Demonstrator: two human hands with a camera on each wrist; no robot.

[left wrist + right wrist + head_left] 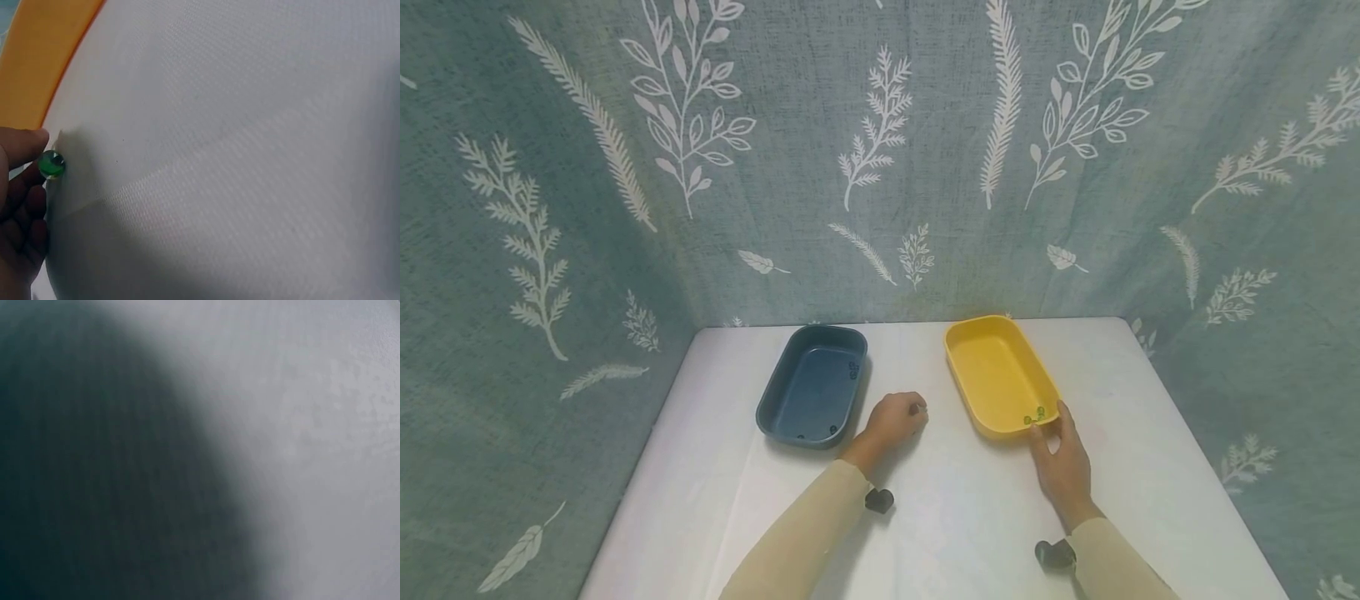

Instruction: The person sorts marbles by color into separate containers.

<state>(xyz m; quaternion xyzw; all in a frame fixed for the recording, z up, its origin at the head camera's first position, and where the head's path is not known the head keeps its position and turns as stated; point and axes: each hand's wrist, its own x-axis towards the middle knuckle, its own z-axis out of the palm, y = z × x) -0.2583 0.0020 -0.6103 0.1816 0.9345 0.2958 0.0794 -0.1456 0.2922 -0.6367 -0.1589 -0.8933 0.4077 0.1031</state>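
Observation:
My left hand (898, 419) is over the white table between two trays. In the left wrist view its thumb and forefinger pinch a green glass marble (52, 164). My right hand (1063, 467) holds the near right corner of the yellow tray (996, 375), thumb at the front and fingers along the side. Green marbles (1040, 412) lie inside that tray near the held corner. To the left sits the dark blue tray (820, 383), with several small marbles (853, 371) along its right side and near end. The right wrist view shows only blurred shadow and white surface.
The white table (955, 525) ends at a green leaf-patterned cloth (940, 250) standing behind it and on both sides. Both trays stand near the back edge. A dark wrist-worn device (880, 501) hangs beneath each sleeve.

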